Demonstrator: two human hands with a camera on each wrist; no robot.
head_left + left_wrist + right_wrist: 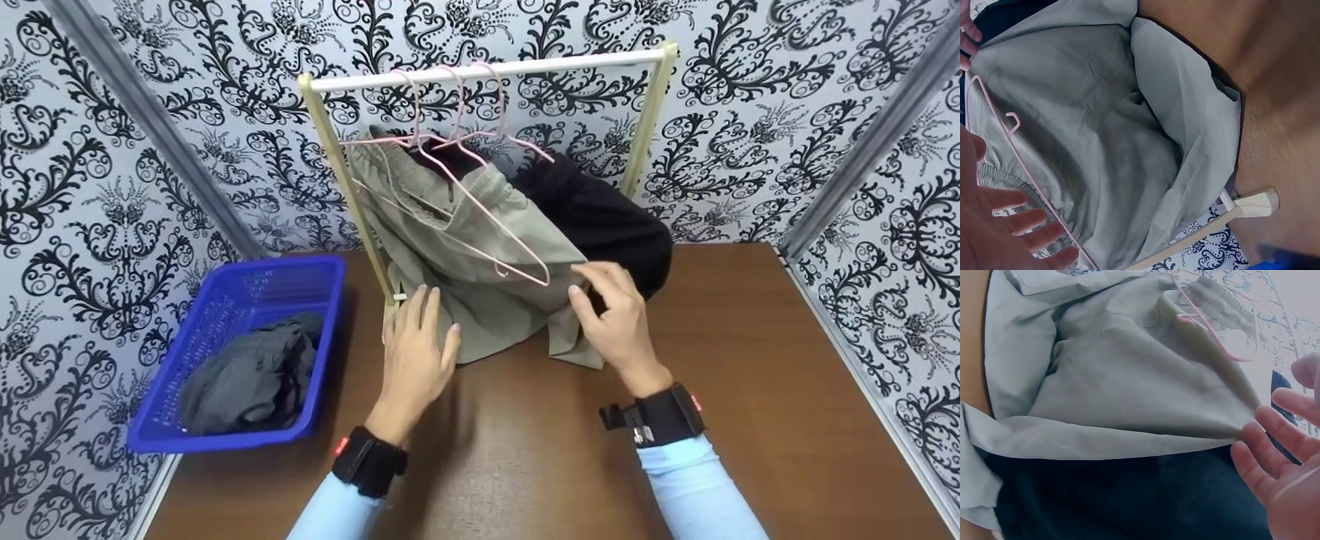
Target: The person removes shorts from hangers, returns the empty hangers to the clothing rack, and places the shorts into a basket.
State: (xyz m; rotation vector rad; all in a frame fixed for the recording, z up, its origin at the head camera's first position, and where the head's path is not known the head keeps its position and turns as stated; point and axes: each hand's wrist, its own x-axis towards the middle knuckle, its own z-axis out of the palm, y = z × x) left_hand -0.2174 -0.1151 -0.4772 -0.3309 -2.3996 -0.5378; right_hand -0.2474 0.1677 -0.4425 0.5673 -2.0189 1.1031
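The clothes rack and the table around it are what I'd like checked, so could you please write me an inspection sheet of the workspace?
Surface: brown table, smooth, with soft shadows.
Job's things: clothes rack carrying three pink hangers; the front one lies across a grey-green garment that reaches the table; a black garment hangs behind.
Clutter: blue basket at the person's left, holding dark grey cloth.
Grippers: bare hands; left hand at the garment's lower left, fingers extended; right hand at its right edge, fingers spread.
Cables: nothing seen.
Surroundings: walls with black scroll pattern, grey metal posts.
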